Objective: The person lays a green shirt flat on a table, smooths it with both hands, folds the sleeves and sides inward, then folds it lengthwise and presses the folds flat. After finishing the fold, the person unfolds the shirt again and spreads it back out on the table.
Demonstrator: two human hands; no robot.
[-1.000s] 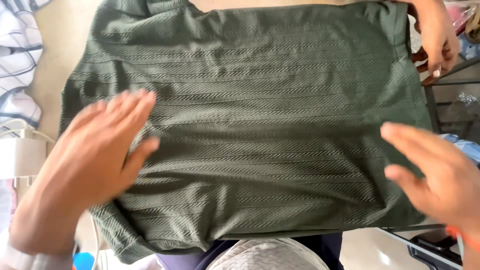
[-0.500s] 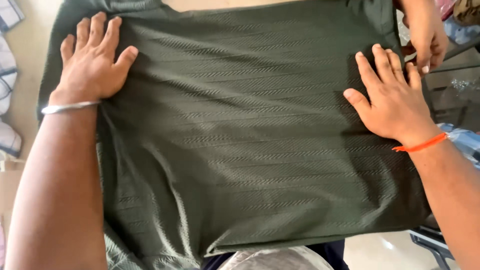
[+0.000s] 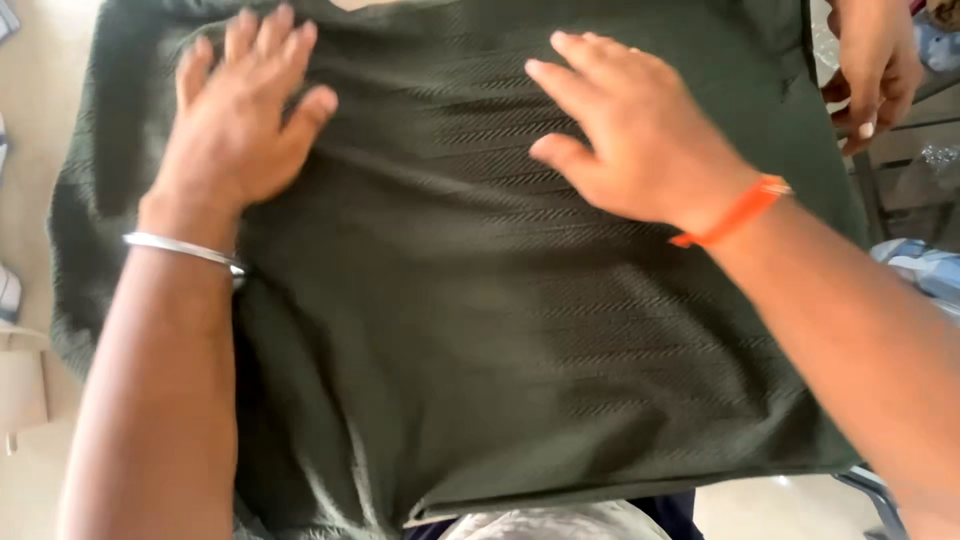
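While left hand [image 3: 235,120] presses green garment [image 3: 480,330] flat (near far edge), right hand [image 3: 625,130] mid-cloth

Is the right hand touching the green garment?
Touching. The head view shows the right hand lying flat, fingers spread, on the green garment.

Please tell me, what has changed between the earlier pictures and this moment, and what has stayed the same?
The right hand slid from the right side of the green garment toward its upper middle. The left hand shifted slightly inward near the upper left part. Both stay flat and open on the cloth; nothing was grasped or released. The garment remains spread out, and another person's hand stays at its upper right corner.
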